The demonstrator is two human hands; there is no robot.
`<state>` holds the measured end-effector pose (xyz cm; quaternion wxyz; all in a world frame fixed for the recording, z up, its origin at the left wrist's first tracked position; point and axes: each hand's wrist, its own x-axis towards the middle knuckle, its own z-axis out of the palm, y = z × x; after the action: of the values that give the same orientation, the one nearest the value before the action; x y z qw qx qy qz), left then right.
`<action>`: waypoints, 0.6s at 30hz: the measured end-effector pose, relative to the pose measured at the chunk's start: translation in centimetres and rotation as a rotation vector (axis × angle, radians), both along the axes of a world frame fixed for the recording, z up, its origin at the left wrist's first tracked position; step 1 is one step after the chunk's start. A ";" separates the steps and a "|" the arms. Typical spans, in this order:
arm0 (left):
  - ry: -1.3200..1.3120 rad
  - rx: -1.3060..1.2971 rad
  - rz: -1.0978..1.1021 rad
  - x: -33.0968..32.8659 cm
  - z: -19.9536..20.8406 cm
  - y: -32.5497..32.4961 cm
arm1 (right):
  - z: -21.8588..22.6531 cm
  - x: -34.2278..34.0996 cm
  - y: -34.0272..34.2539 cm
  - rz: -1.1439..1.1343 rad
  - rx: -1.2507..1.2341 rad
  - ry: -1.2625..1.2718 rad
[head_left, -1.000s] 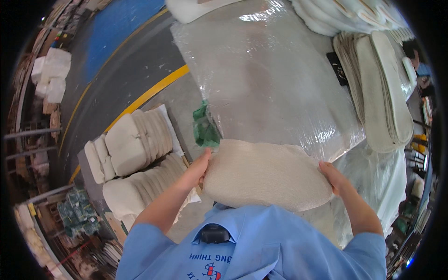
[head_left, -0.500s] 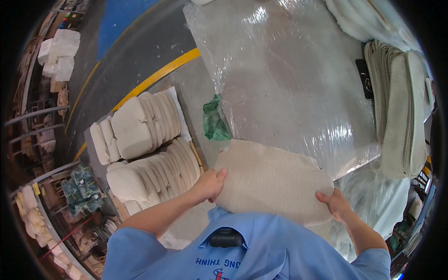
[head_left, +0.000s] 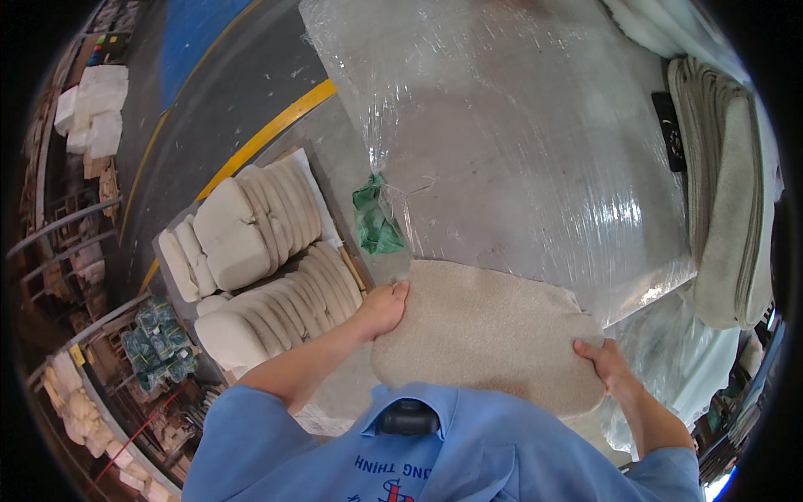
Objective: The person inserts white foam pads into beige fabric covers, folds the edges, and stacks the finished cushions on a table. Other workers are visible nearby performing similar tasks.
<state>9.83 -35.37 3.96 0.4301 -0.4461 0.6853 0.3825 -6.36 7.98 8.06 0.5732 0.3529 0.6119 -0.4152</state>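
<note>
A beige padded fabric piece (head_left: 485, 335), rounded at its corners, is stretched between my two hands close to my body. Its left edge is pinched in my left hand (head_left: 386, 308), thumb on top. My right hand (head_left: 606, 363) grips the right edge, also with the thumb over the upper face; the fingers beneath are hidden. Just beyond the piece lies the near edge of a table wrapped in clear plastic film (head_left: 519, 176). A green plastic bag (head_left: 375, 219) hangs at the table's left edge, where the film is gathered.
To the left, stacked cream cushion-like pieces (head_left: 284, 293) stand in two rows on a low base. Folded beige fabric strips (head_left: 728, 201) drape over the table's right side, beside a black flat object (head_left: 667, 130). Clear plastic sheeting (head_left: 677, 360) hangs at the right. Shelves with goods line the far left.
My view has shifted slightly. The fabric piece now tilts a little differently, showing a coarser-looking face, and both hands keep their hold on its edges.
</note>
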 end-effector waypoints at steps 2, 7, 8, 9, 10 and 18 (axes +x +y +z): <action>0.027 -0.023 0.096 0.0 -0.1 0.3 | 0.0 0.2 -0.1 -0.014 -0.011 0.016; 0.027 0.241 0.291 -0.2 -2.8 -0.9 | 0.6 0.8 -0.8 -0.020 0.085 0.083; 0.029 0.309 0.325 -0.7 -3.0 -1.1 | 0.6 1.1 -0.7 -0.029 0.067 0.099; 0.003 0.381 0.365 -1.0 -3.2 -1.3 | 0.4 1.4 -0.3 -0.024 0.058 0.098; -0.023 0.455 0.406 -1.3 -3.4 -1.5 | -0.1 1.6 0.3 -0.015 0.050 0.097; 0.338 0.791 1.061 4.0 -7.0 -3.1 | -0.8 2.8 1.3 0.044 -0.032 0.113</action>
<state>13.83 -38.45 -3.03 0.2023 -0.4649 0.2404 0.8278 -3.58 9.26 7.24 0.5524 0.3061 0.6441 -0.4316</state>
